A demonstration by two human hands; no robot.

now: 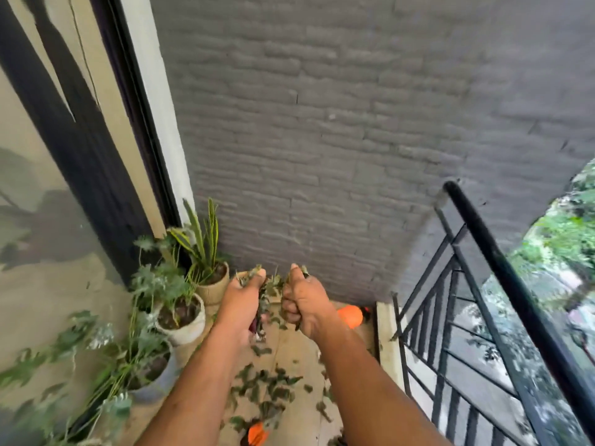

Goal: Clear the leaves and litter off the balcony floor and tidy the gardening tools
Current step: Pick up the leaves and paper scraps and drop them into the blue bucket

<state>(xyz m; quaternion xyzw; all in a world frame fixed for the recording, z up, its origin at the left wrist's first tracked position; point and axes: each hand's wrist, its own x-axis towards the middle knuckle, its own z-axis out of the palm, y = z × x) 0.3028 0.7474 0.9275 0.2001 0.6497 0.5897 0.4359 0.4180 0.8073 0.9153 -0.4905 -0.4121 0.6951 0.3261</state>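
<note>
**Both hands full of leaves**

The balcony floor (pixel 289 355) is still carrying a scatter of leaves (pixel 267 384) down its middle, lying every which way, no shared axis. The left hand (pixel 241 297) and right hand (pixel 306 300) are each clamping a leaf bunch (pixel 272 284), stems poking upward. I'm judging loose bits could be slipping out and dropping back, since both fistfuls are overflowing.

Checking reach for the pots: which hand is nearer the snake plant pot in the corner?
Left. The left hand, gripping leaves, is just right of the snake plant pot; the right hand, also gripping leaves, is farther right.
</note>
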